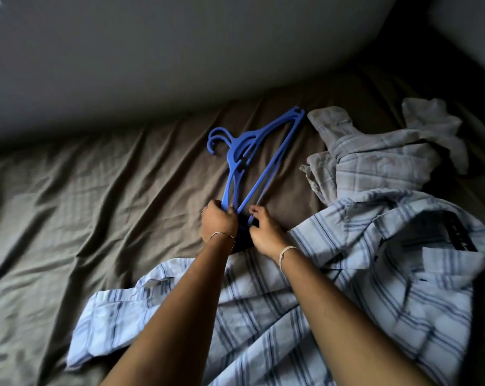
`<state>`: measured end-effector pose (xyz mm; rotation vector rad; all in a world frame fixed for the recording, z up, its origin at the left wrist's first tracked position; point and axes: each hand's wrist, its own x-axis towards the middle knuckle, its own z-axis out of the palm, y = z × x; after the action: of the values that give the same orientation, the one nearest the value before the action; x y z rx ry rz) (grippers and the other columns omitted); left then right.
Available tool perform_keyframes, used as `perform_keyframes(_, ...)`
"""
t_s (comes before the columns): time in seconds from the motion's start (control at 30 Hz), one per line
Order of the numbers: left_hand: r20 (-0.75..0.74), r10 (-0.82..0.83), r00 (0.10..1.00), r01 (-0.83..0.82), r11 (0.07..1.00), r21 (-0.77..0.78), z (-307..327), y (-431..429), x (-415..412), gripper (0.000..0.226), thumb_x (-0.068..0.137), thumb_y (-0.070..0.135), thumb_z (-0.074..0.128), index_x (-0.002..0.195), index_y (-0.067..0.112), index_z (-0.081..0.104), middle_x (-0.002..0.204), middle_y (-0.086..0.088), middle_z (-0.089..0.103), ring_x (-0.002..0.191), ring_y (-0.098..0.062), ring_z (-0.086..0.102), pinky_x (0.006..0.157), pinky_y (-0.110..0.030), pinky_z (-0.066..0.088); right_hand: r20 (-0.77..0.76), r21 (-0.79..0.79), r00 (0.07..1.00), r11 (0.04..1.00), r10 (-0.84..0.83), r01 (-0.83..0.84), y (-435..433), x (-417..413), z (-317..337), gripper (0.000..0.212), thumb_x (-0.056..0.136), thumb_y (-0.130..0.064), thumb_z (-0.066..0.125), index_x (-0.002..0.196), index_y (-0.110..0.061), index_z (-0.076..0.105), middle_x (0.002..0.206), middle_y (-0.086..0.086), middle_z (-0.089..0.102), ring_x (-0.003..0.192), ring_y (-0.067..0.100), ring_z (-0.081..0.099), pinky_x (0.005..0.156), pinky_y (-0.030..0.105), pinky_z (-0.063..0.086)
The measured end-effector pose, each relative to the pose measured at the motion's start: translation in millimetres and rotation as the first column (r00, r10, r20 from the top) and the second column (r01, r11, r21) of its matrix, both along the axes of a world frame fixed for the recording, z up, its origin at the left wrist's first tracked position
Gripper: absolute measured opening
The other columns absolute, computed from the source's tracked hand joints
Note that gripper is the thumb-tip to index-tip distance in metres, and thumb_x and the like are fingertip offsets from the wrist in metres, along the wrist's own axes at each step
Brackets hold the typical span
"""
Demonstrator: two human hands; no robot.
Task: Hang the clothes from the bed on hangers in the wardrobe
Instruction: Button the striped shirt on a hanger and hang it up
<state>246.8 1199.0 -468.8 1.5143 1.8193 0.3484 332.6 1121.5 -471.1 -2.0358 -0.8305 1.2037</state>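
Note:
A stack of blue plastic hangers (252, 151) lies on the bed's brown sheet (96, 190), hooks pointing left. My left hand (217, 218) grips the near end of the stack. Beside it, my right hand (263, 229) pinches the bottom bar of one hanger at the same end. A light blue striped shirt (333, 288) lies spread under my forearms. A grey checked shirt (374, 154) sits crumpled behind it at the right.
A pale wall (180, 51) runs along the far side of the bed. The sheet stretches wrinkled to the left of the hangers. A dark area fills the top right corner.

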Motion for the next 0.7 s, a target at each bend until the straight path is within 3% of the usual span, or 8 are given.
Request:
perform_keyframes(0.07,0.157,0.124,0.980,-0.127,0.992,0.012,11.3,-0.7,-4.8,0.029,0.092,0.026,0.059,0.112,0.005,0.060,0.111,-0.018,0.066,0.098,-0.033,0.063,0.083,-0.037,0.046,-0.079,0.015,0.992,0.995,-0.099,0.100,-1.8,-6.3,6.1,0.052,0.088,0.007,0.044,0.138,-0.006,0.041,0.143,0.013,0.047,0.132,0.030,0.044,0.111,0.036,0.035)
perform_keyframes(0.1,0.311,0.204,0.928,-0.206,0.978,-0.027,20.0,-1.7,-6.5,0.026,0.093,0.021,0.058,0.113,0.003,0.058,0.106,-0.020,0.068,0.086,-0.031,0.065,0.080,-0.038,0.050,-0.120,0.018,0.980,0.987,-0.156,0.159,-2.4,-9.1,13.0,0.050,0.088,0.011,0.042,0.137,-0.002,0.041,0.142,0.018,0.047,0.131,0.033,0.044,0.107,0.030,0.039)
perform_keyframes(0.2,0.660,0.355,0.662,-0.311,0.931,-0.190,61.9,-8.9,-19.8,0.012,0.097,0.005,0.052,0.108,0.002,0.050,0.073,-0.012,0.067,0.054,-0.011,0.065,0.058,-0.031,0.058,-0.171,0.041,0.948,0.959,-0.268,0.279,-6.8,-16.1,45.9,0.044,0.090,0.017,0.036,0.133,0.009,0.040,0.137,0.027,0.046,0.118,0.030,0.050,0.075,0.006,0.042)
perform_keyframes(0.3,0.725,0.366,0.583,-0.289,0.928,-0.237,104.2,-21.0,-37.1,0.007,0.097,0.002,0.049,0.104,0.004,0.047,0.055,-0.001,0.063,0.045,-0.006,0.063,0.048,-0.025,0.056,-0.186,0.070,0.923,0.933,-0.336,0.353,-16.9,-23.4,82.1,0.040,0.091,0.014,0.041,0.130,0.008,0.044,0.135,0.027,0.050,0.107,0.021,0.051,0.067,0.004,0.042)
perform_keyframes(0.43,0.787,0.363,0.498,-0.223,0.931,-0.288,160.7,-48.3,-66.9,0.006,0.096,0.003,0.053,0.101,0.005,0.052,0.074,-0.010,0.063,0.060,-0.018,0.065,0.053,-0.028,0.058,-0.309,0.054,0.858,0.893,-0.410,0.446,-42.5,-32.9,139.5,0.038,0.094,0.012,0.042,0.131,0.007,0.044,0.132,0.024,0.053,0.101,0.025,0.060,0.054,0.003,0.042)
perform_keyframes(0.53,0.830,0.347,0.437,-0.138,0.938,-0.319,200.4,-72.2,-92.6,0.004,0.096,0.005,0.053,0.097,0.009,0.054,0.088,-0.014,0.063,0.079,-0.031,0.062,0.063,-0.032,0.059,-0.412,0.076,0.786,0.842,-0.461,0.534,-61.3,-41.1,182.1,0.025,0.098,-0.001,0.047,0.122,-0.006,0.051,0.114,0.011,0.059,0.077,0.004,0.055,0.059,0.008,0.042)
perform_keyframes(0.6,0.850,0.336,0.405,-0.091,0.940,-0.328,222.1,-86.3,-107.9,0.011,0.096,0.005,0.052,0.107,0.005,0.051,0.090,-0.015,0.062,0.083,-0.034,0.060,0.063,-0.031,0.060,-0.527,0.067,0.694,0.789,-0.491,0.610,-70.0,-48.1,208.8,0.011,0.102,-0.012,0.045,0.101,-0.021,0.051,0.099,0.000,0.059,0.077,0.005,0.057,0.067,0.015,0.044)
perform_keyframes(0.7,0.860,0.301,0.412,0.001,0.944,-0.331,252.1,-104.5,-132.0,0.008,0.097,0.005,0.050,0.104,0.007,0.053,0.092,-0.014,0.063,0.080,-0.032,0.063,0.063,-0.030,0.060,-0.654,0.070,0.560,0.697,-0.508,0.714,-81.9,-60.7,242.8,0.017,0.104,-0.023,0.040,0.088,-0.023,0.046,0.093,-0.003,0.064,0.076,0.008,0.065,0.072,0.023,0.047)
